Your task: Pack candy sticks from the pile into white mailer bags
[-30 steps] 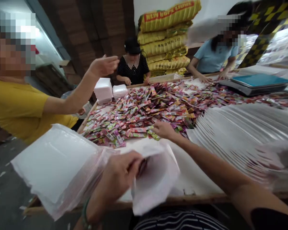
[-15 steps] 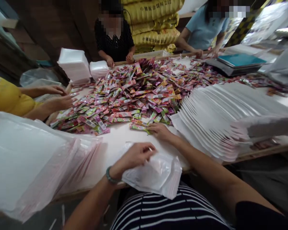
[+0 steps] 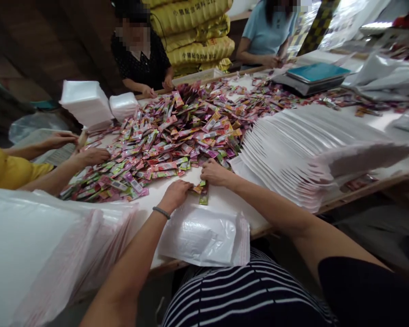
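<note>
A large heap of small colourful packets (image 3: 191, 122) covers the middle of the white table (image 3: 225, 202). At its near edge, my left hand (image 3: 177, 194) has its fingers pressed together on a small orange packet (image 3: 196, 188). Just right of it, my right hand (image 3: 214, 173) is closed, its fingertips at a green packet (image 3: 203, 195); what lies inside its fingers is hidden. A white plastic bag (image 3: 204, 234) lies flat below both hands, over the table's front edge, touched by neither hand.
White bags are stacked at left (image 3: 30, 236) and fanned at right (image 3: 289, 150). A teal-topped scale (image 3: 316, 75) stands at back right. Three people work around the table; one person's hands (image 3: 92, 156) are at the heap's left side. White blocks (image 3: 85, 102) stand behind.
My left hand has let go of the white bag and moved up to the packets. The bag now lies flatter. My right hand has shifted slightly left and up, and the view has turned a little.
</note>
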